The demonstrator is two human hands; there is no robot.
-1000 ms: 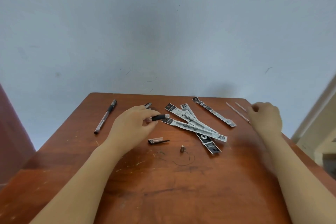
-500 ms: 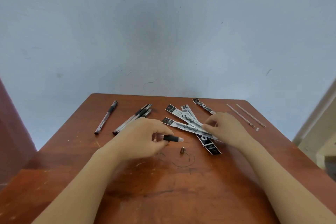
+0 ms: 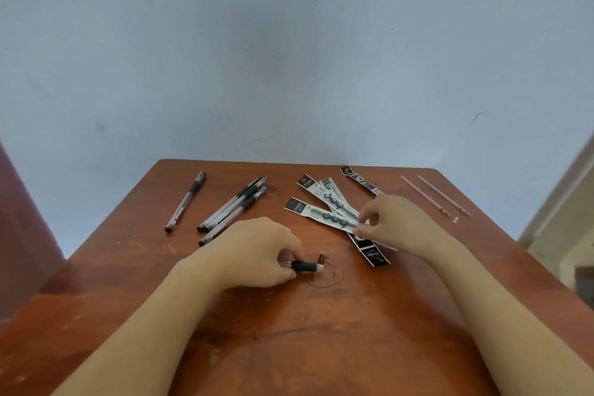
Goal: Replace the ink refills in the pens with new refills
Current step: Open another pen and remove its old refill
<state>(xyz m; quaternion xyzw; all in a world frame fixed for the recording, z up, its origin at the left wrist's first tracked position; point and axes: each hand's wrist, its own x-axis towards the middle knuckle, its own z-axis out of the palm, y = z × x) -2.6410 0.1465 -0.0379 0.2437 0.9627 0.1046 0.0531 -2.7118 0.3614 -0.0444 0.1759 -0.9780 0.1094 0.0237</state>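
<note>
We see bare brown wooden tabletop (image 3: 305, 347) near us; farther off, grouped clear pens (image 3: 233, 209) left and black-and-white refill packets (image 3: 324, 206) right block passage.

The left hand (image 3: 257, 251) pinches a pen barrel (image 3: 303, 266) by its black grip, low over the table (image 3: 321, 347). A small metal tip (image 3: 321, 257) stands just beside the barrel's open end. The right hand (image 3: 395, 222) presses its fingertips (image 3: 361, 228) on a refill packet (image 3: 321, 217), one of several fanned together. Three pens (image 3: 233, 209) lie bunched to the left; a fourth pen (image 3: 186, 201) lies apart. Two bare refills (image 3: 434, 196) lie at far right.
</note>
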